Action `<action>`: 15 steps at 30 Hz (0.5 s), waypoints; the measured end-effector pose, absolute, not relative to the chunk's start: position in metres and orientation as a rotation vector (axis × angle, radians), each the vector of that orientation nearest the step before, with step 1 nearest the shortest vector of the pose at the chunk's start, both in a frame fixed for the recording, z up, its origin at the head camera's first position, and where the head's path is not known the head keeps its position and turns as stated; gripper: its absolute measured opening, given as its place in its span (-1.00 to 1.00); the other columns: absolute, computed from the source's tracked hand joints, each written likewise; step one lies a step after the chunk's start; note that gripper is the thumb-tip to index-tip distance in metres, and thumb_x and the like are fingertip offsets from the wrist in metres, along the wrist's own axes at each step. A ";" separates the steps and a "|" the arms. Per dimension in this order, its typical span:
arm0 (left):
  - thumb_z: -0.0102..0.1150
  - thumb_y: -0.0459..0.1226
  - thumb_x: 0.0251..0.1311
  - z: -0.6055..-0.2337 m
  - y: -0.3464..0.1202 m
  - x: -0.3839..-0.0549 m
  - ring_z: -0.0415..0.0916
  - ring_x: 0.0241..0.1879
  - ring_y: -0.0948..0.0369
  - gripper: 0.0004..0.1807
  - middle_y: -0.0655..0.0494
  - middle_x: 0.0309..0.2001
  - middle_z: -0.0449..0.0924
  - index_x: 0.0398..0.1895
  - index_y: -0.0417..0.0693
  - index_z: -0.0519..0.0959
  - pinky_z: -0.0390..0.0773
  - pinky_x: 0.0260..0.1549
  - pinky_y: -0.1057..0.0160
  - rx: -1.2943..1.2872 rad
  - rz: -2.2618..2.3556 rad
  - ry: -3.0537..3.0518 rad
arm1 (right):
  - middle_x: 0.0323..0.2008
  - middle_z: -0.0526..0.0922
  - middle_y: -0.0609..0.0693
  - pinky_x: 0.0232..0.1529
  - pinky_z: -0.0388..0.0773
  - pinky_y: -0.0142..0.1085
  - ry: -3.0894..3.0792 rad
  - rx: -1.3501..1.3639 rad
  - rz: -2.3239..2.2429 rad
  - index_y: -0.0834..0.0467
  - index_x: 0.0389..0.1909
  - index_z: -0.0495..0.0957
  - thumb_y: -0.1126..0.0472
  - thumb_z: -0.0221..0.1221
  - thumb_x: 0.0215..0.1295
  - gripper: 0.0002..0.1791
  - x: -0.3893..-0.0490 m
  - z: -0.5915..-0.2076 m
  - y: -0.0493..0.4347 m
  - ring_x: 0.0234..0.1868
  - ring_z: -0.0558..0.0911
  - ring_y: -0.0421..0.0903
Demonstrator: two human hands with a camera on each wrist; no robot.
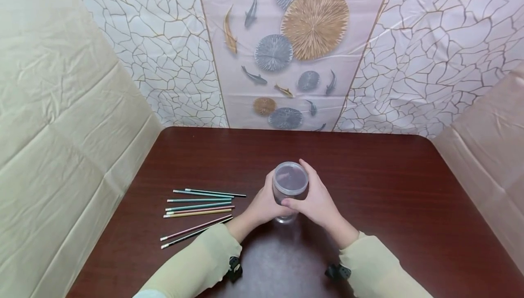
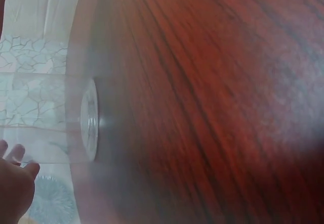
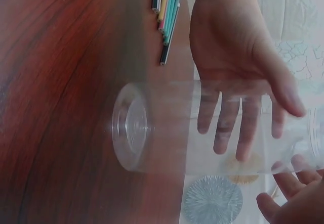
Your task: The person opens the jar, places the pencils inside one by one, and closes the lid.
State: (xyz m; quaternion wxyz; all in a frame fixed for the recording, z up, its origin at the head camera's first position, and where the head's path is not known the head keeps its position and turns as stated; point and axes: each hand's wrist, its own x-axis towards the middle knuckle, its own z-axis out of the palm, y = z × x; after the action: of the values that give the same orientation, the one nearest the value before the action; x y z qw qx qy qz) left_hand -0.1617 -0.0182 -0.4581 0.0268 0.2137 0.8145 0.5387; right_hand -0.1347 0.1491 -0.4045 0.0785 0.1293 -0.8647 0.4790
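Observation:
A clear cylindrical jar (image 1: 291, 179) stands roughly upright between both hands in the head view. Whether a lid covers its round top is hard to tell. My left hand (image 1: 264, 203) grips the jar from the left; through the clear wall in the right wrist view, the left hand's fingers (image 3: 228, 128) show behind it. My right hand (image 1: 317, 200) holds the upper right side, thumb across the front. The right wrist view shows the jar's base (image 3: 132, 125) close to the brown table (image 3: 55, 107); contact with the tabletop cannot be made out.
Left of the hands, several pencils (image 1: 199, 200) in green, yellow, red and black lie spread on the table, eraser ends to the left. Patterned cloth (image 1: 282, 75) hangs behind the table, and beige cloth (image 1: 61, 107) flanks the left side.

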 end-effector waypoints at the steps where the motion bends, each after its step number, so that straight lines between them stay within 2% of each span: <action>1: 0.53 -0.11 -0.30 -0.458 -0.018 -0.162 0.41 0.06 0.15 0.16 -0.02 0.12 0.43 0.39 0.06 -0.02 0.36 0.06 0.12 0.645 1.665 2.519 | 0.29 0.27 0.15 0.14 0.26 0.05 -2.587 0.367 1.438 0.15 0.39 0.07 0.01 0.49 -0.24 0.14 -0.135 -0.404 0.148 0.22 0.34 0.08; 8: 0.52 -0.04 -0.33 -0.459 -0.015 -0.165 0.47 -0.05 0.17 0.08 0.06 0.01 0.49 0.31 -0.01 0.11 0.44 -0.04 0.17 0.580 1.674 2.522 | 0.05 0.46 0.04 -0.01 0.37 -0.08 -2.555 0.217 1.488 0.14 0.20 0.26 0.00 0.51 -0.26 -0.04 -0.140 -0.403 0.138 0.02 0.47 -0.01; 12: 0.54 -0.05 -0.34 -0.461 -0.014 -0.166 0.47 -0.07 0.20 0.08 0.09 -0.02 0.50 0.30 0.01 0.11 0.45 -0.06 0.20 0.585 1.662 2.522 | -0.01 0.48 0.03 -0.06 0.39 -0.10 -2.578 0.197 1.453 0.15 0.15 0.29 -0.02 0.50 -0.27 -0.09 -0.141 -0.399 0.139 -0.04 0.49 -0.02; 15: 0.55 -0.08 -0.35 -0.463 -0.015 -0.167 0.47 -0.07 0.21 0.07 0.09 -0.02 0.49 0.29 0.00 0.12 0.45 -0.07 0.20 0.594 1.668 2.525 | 0.02 0.44 0.04 -0.04 0.38 -0.10 -2.606 0.260 1.400 0.17 0.16 0.30 -0.02 0.51 -0.28 -0.07 -0.142 -0.393 0.140 -0.02 0.47 -0.01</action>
State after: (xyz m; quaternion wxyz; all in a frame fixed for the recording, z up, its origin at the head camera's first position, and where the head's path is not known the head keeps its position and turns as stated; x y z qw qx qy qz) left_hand -0.1673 -0.0147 -0.4627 0.0286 0.1927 0.8184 0.5406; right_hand -0.1423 0.1399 -0.3934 0.0858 0.0871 -0.8744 0.4696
